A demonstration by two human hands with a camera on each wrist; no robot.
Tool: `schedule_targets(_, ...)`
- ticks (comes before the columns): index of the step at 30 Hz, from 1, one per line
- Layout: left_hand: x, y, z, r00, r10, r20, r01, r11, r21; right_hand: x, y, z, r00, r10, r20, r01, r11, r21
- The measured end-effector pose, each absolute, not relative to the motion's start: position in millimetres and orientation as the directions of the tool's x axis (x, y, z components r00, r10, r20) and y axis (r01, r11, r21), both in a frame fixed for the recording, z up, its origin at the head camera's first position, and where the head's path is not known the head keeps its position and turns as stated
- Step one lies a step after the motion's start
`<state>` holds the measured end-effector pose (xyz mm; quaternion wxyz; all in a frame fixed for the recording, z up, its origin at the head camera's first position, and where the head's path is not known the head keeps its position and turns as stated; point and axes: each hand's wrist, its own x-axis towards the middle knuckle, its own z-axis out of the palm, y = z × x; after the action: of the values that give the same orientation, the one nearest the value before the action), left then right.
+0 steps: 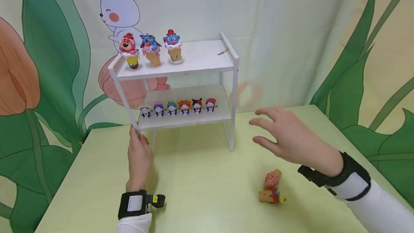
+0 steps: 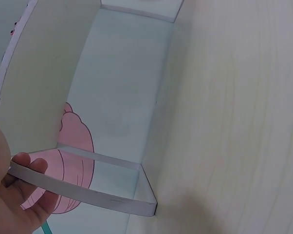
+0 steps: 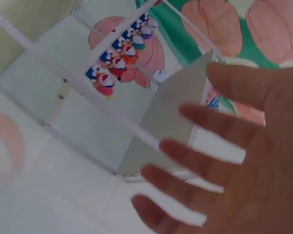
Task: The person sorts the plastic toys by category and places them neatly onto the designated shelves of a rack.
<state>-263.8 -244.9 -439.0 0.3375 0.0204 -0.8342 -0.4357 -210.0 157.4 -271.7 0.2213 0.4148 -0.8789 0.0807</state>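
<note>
My left hand (image 1: 139, 157) grips the front left leg of a white two-tier shelf (image 1: 207, 55), just below the lower board. In the left wrist view, fingers curl around that flat white leg (image 2: 88, 196). Three ice-cream-cone figurines stand on the left part of the top board: a pink bear (image 1: 128, 48), a blue long-eared one (image 1: 150, 49) and a blue one with a red hat (image 1: 173, 46). To the right of the shelf, my right hand (image 1: 291, 137) hovers with fingers spread and nothing in it. The right wrist view shows its spread fingers (image 3: 210, 122) overlapping the shelf.
Several small figurines in coloured hats (image 1: 184, 107) sit in a row on the lower board. Two more cone figurines lie on the table below my right hand, one pinkish (image 1: 272, 178), one with red (image 1: 270, 195). A printed curtain (image 1: 278, 46) hangs behind the table (image 1: 200, 190).
</note>
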Motion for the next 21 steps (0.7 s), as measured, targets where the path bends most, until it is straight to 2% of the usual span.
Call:
schedule_targets(6, -264, -246, -441, -0.775, -0.332, 0.538, 0.252, 0.619, 0.744, -213, 176, -307, -0.614, -0.735, 0.286, -0.782, 0.615, -0.098)
schedule_targets(10, -265, -248, -439, -0.78, -0.339, 0.526, 0.236, 0.619, 0.749, -214, 181, -328, -0.678, -0.728, 0.101, -0.731, 0.653, -0.2)
schedule_targets(14, -265, -249, -439, -0.788, -0.34, 0.513, 0.225, 0.617, 0.754, -217, 183, -348, -0.715, -0.699, -0.036, -0.662, 0.692, -0.287)
schedule_targets(17, -264, -248, -438, -0.788, -0.343, 0.511, 0.222, 0.617, 0.755, -222, 183, -360, -0.715, -0.695, -0.078, -0.642, 0.697, -0.32)
schedule_targets(21, -264, -246, -440, -0.791, -0.35, 0.502, 0.21, 0.615, 0.76, -227, 183, -375, -0.667, -0.734, -0.126, -0.66, 0.661, -0.356)
